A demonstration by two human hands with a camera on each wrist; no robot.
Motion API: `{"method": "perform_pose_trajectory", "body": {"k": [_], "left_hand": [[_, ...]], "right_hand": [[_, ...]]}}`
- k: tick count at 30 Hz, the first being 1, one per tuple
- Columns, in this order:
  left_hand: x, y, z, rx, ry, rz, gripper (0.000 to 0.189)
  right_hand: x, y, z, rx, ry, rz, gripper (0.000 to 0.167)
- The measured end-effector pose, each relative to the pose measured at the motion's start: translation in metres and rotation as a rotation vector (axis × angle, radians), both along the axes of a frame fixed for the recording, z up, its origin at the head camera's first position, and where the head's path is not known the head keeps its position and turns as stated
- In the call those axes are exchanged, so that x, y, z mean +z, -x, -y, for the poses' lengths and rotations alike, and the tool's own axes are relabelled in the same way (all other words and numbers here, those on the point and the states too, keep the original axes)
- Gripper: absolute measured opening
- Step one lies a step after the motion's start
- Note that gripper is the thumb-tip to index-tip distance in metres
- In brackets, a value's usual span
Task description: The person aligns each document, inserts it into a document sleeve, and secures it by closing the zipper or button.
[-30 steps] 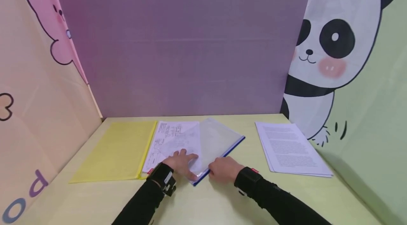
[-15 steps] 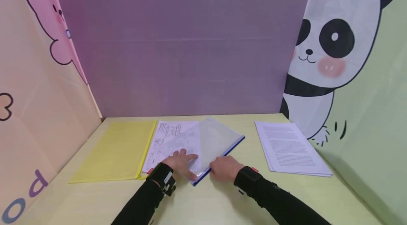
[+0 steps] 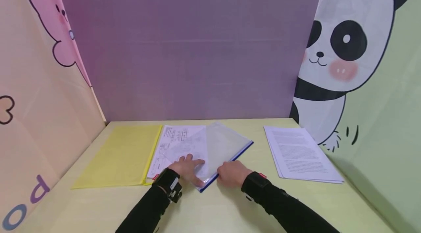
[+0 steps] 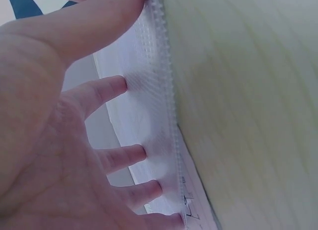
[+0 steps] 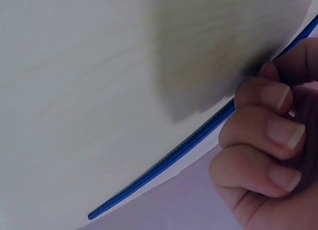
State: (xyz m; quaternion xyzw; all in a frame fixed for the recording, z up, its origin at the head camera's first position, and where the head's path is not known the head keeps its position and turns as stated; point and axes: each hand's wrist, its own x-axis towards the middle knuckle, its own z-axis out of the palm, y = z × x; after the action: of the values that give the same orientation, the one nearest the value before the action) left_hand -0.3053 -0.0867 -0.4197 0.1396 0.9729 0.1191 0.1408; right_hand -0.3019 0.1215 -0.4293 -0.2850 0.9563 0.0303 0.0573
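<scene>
A clear plastic zip folder (image 3: 227, 141) with a blue zip edge (image 3: 244, 149) lies slanted on the table, partly over a printed sheet (image 3: 174, 136). My left hand (image 3: 186, 169) rests on the folder's near left part with fingers spread; in the left wrist view the fingertips (image 4: 135, 153) press on the textured clear plastic. With curled fingers, my right hand (image 3: 232, 175) pinches the blue edge near its lower end. In the right wrist view, the blue strip (image 5: 164, 163) runs into the pinch of thumb and forefinger. Whether a zip slider is between them is hidden.
A yellow folder (image 3: 120, 156) lies flat at the left, its edge against the printed sheet. At the right is a stack of printed papers (image 3: 300, 152). A purple panel (image 3: 197, 50) stands behind the table, with patterned fabric walls on both sides.
The right hand has shifted very slightly to the right along the blue edge since a second ago. The left hand, folder and papers stay where they were.
</scene>
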Motion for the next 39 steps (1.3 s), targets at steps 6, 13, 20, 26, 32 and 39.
{"method": "perform_pose_trajectory", "body": {"k": [6,13,20,26,32,39], "left_hand": [[-0.0018,-0.0006,-0.0006,0.003,0.003,0.004,0.081],[-0.0013,-0.0019,-0.0002,0.006,0.013,-0.009,0.081],[-0.0003,-0.0032,0.0001,0.013,0.024,-0.018,0.080],[0.0013,-0.0032,-0.0004,0.006,0.030,-0.026,0.081],[0.0035,-0.0043,-0.0005,-0.005,0.046,-0.032,0.081],[0.0034,-0.0040,-0.0009,-0.007,0.045,-0.025,0.081]], "right_hand": [[-0.0012,0.0011,-0.0015,-0.007,0.002,0.003,0.018],[-0.0037,0.0042,-0.0035,-0.035,-0.019,-0.017,0.019],[-0.0019,0.0044,-0.0053,-0.031,-0.017,-0.032,0.020],[-0.0015,0.0042,-0.0065,-0.016,-0.012,-0.051,0.019],[0.0005,0.0021,-0.0035,-0.011,-0.047,-0.096,0.020],[-0.0012,0.0032,-0.0033,-0.013,-0.052,-0.099,0.021]]}}
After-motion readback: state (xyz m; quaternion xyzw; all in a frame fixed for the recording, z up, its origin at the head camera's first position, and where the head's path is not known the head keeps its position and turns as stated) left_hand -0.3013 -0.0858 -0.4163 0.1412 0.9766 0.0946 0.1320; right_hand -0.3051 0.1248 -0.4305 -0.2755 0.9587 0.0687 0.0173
